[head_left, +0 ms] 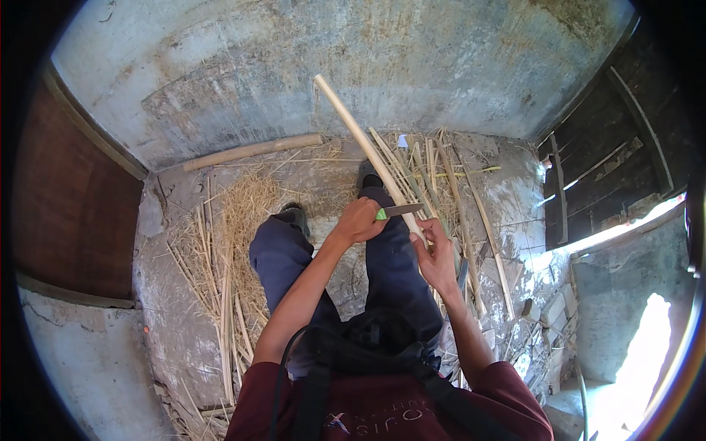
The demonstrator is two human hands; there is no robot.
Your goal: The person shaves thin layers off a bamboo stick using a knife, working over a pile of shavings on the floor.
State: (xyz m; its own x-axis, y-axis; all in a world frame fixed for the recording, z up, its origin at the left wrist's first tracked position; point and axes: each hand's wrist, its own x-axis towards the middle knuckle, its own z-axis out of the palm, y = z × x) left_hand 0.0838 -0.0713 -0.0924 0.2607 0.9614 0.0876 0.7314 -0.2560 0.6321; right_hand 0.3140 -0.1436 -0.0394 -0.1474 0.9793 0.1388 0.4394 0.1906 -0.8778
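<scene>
My left hand (360, 220) is wrapped round the green handle of a knife (403, 210), whose dark blade points right and crosses a long pale wooden pole (358, 134). The pole, perhaps bamboo, slants from near my right knee up toward the far wall. Close to its near end, my right hand (435, 257) grips it, thumb and fingers beside the blade. The blade appears to lie against the pole; the exact contact is too small to tell. A second, greyish blade-like object (462, 273) shows just right of my right wrist.
Pale shavings (246, 202) and thin strips (225, 323) are heaped at the left. Several long split strips (467, 220) lie at the right. A thick round pole (254, 152) rests along the far wall (331, 88). Broken tiles or bricks (559, 312) sit at the right.
</scene>
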